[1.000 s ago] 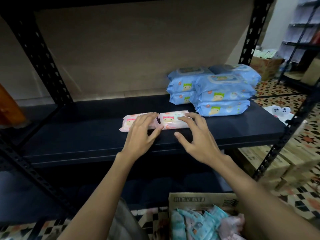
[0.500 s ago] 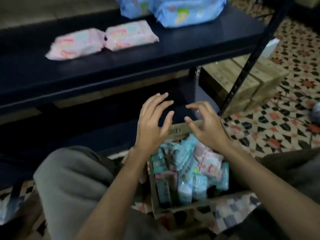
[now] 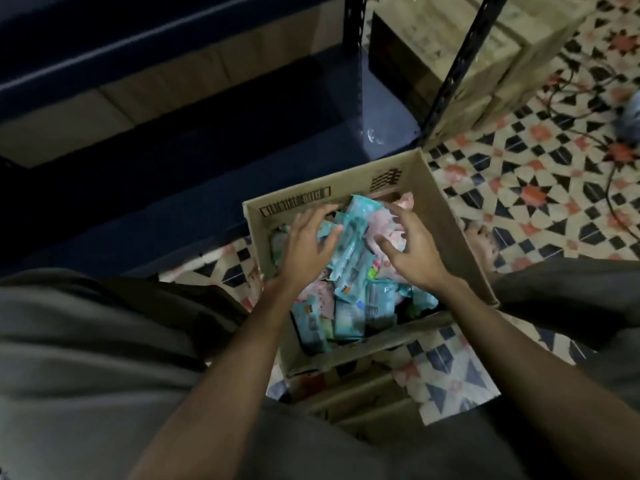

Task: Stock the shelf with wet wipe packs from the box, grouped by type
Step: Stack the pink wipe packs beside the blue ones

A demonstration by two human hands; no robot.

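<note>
- Reaching down into the cardboard box [image 3: 446, 216], both hands are spread over the wet wipe packs [image 3: 349, 271] heaped inside it.
- The left hand [image 3: 304, 249] is over the box's left half, fingers straight and fanned toward the far wall, thumb angled toward a teal pack [image 3: 355, 223] that stands on end; it grips nothing.
- The right hand [image 3: 412, 251] is over the right half, fingers loosely bent above a pink pack [image 3: 382, 225] near the far right corner; motion blur makes it hard to say whether the fingertips touch the pack, but they are not closed on it.
- Teal packs fill most of the box, many standing on edge along the near wall, with pink ones mixed in by the far wall and the left side.
- The box sits on the patterned tile floor [image 3: 533, 188], its far wall against the dark lower shelf [image 3: 242, 133] of the rack.
- Closed cartons [image 3: 485, 53] stand beyond the rack's perforated upright [image 3: 460, 64].
</note>
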